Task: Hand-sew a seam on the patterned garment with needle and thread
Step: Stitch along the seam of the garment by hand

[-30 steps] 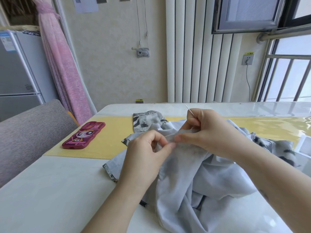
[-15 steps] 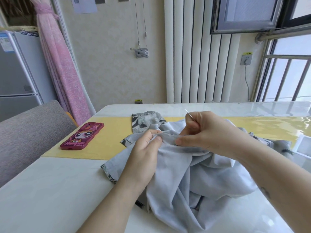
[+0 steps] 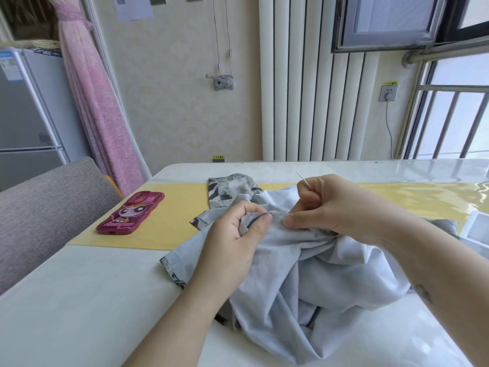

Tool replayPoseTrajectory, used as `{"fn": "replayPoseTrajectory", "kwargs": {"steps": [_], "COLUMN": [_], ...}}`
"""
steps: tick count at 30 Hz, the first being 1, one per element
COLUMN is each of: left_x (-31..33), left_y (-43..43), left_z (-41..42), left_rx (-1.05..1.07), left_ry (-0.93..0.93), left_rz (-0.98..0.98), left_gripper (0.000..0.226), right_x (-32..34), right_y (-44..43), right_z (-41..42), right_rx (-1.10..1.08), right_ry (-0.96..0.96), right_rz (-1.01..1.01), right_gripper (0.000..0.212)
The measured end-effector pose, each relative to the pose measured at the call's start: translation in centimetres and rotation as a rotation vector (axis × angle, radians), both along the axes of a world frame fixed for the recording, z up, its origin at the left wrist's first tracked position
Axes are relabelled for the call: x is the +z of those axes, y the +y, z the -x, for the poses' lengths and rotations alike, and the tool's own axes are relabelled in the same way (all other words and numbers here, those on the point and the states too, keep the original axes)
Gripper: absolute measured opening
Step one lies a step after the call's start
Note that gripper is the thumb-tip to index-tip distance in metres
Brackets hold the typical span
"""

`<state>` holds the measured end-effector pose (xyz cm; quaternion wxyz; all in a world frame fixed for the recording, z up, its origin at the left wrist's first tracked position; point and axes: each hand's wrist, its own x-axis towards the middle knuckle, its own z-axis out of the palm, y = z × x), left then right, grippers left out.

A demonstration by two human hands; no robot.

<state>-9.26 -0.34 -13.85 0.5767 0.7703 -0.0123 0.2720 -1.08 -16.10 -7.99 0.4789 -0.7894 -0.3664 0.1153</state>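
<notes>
The garment [image 3: 304, 274] lies bunched on the table [image 3: 79, 300], toward its near right edge, with a patterned end reaching onto the yellow mat [image 3: 180, 207]. My left hand [image 3: 232, 239] pinches a fold of it between thumb and fingers. My right hand [image 3: 333, 205], just beside, curls round the needle [image 3: 304, 178], whose tip sticks up and away from me. The thread is too fine for me to make out. A pink phone [image 3: 131, 213] lies at the mat's left end.

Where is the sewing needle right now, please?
In the head view, right of centre: the needle sticks up from the right hand, just above the garment.
</notes>
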Motion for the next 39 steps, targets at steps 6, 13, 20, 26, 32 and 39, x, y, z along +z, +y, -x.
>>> {"fn": "replayPoseTrajectory", "kwargs": {"steps": [6,13,20,26,32,39], "left_x": [0.3,0.3,0.5,0.5,0.4,0.3], "left_y": [0.0,0.4,0.3,0.4,0.5,0.7], "left_z": [0.1,0.1,0.3,0.2,0.2,0.1], "left_rx": [-0.026,-0.044,-0.064,-0.071,-0.064,-0.109], "left_ry": [-0.038,-0.053,-0.071,-0.079,-0.077,-0.046], "left_rz": [0.058,0.058,0.059,0.051,0.053,0.108], "left_gripper": [0.011,0.008,0.007,0.004,0.002,0.013], "right_x": [1.0,0.6,0.9,0.6,0.9,0.8], "right_y": [-0.4,-0.3,-0.1,0.3,0.2,0.0], "right_z": [-0.4,-0.3,0.0,0.9,1.1,0.7], "right_rx": [-0.100,-0.118,-0.118,-0.093,-0.083,-0.037], "right_ry": [0.170,0.007,-0.118,-0.311,-0.481,-0.461], "right_rz": [-0.066,0.009,-0.056,0.141,0.277,0.260], "right_gripper": [0.047,0.033,0.032,0.018,0.020,0.025]}}
